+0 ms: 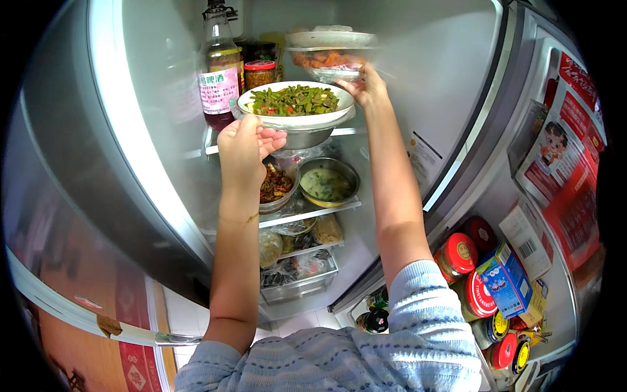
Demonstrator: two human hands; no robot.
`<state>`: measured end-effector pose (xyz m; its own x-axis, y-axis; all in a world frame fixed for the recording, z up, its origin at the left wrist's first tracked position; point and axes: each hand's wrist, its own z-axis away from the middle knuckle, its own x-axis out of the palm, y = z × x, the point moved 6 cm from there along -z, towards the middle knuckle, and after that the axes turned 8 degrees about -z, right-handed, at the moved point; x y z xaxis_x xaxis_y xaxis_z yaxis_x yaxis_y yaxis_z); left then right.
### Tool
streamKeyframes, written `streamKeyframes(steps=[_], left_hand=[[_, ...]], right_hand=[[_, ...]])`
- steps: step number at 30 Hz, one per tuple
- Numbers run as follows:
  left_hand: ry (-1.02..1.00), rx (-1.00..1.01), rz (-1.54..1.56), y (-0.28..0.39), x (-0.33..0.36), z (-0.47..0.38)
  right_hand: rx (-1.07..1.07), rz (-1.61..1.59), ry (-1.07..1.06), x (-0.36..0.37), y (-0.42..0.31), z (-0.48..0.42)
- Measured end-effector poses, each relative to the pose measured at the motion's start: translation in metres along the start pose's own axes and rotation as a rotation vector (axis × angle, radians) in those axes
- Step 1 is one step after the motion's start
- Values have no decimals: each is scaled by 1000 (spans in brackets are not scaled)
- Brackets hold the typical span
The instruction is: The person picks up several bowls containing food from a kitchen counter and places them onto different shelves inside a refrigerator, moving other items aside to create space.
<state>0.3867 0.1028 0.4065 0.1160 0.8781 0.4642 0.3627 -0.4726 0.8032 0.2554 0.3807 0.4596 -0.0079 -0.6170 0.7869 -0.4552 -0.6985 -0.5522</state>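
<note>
A white plate of chopped green beans (pixel 296 100) sits on top of a stainless steel bowl (pixel 306 138) on the upper fridge shelf. My left hand (pixel 247 144) is at the plate's near left rim, thumb over it and fingers curled below. Behind and to the right, my right hand (pixel 365 88) grips the side of a bowl of orange-brown food (pixel 328 60), which looks wrapped in clear film. Over that bowl lies another white plate (pixel 330 38); blur softens the stack's right edge. My right fingertips are partly hidden behind the bowl.
A bottle of dark liquid (pixel 219 73) and a red-lidded jar (pixel 259 73) stand left of the plate. Below are a bowl of greenish soup (pixel 327 183) and a bowl of dark food (pixel 277 183). The open door (pixel 563 294) at right carries jars and boxes.
</note>
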Motion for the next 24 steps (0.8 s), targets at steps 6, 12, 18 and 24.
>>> streamKeyframes(steps=[6,12,18,24], left_hand=[[31,-22,-21,1,-3,-4],[29,-35,-34,0,-4,-8],[-8,-14,-11,-10,2,-19],[50,-31,-35,-12,-5,-26]], right_hand=[[43,-35,30,-40,47,-58],[171,167,66,-60,79,-82],[283,117,29,-54,76,-71],[401,200,-10,-12,65,-11]])
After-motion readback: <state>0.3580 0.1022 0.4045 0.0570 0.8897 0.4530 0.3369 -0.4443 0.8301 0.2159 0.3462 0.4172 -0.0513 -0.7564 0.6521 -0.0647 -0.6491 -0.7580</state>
